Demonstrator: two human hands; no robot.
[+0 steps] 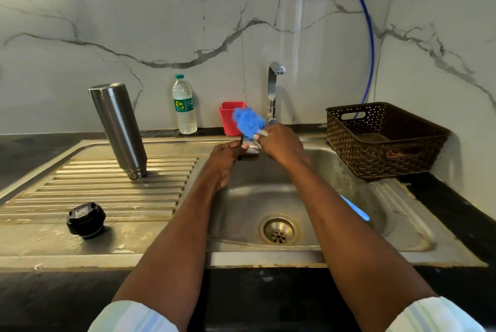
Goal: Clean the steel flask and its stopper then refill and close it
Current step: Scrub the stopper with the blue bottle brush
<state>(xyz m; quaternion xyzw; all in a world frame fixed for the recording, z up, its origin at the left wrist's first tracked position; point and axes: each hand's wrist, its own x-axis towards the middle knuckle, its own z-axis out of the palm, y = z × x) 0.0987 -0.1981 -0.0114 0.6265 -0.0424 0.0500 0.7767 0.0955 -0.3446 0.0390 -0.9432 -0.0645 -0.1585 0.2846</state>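
Observation:
The steel flask (118, 127) stands upside down, mouth down, on the ribbed drainboard (80, 192) left of the sink. Its black stopper (86, 220) lies on the drainboard near the front edge. Over the back of the sink basin, my left hand (228, 155) grips a small steel cap (251, 148), mostly hidden by fingers. My right hand (281, 143) holds a bottle brush just below its blue bristle head (248, 122), which sits above the cap. The brush's blue handle (355, 209) sticks out behind my right forearm.
The tap (273, 84) rises behind my hands, with no water visible. A red cup (228, 116) and a plastic water bottle (183, 106) stand at the back wall. A brown perforated basket (383, 141) sits right of the sink. The drain (279, 229) is open below.

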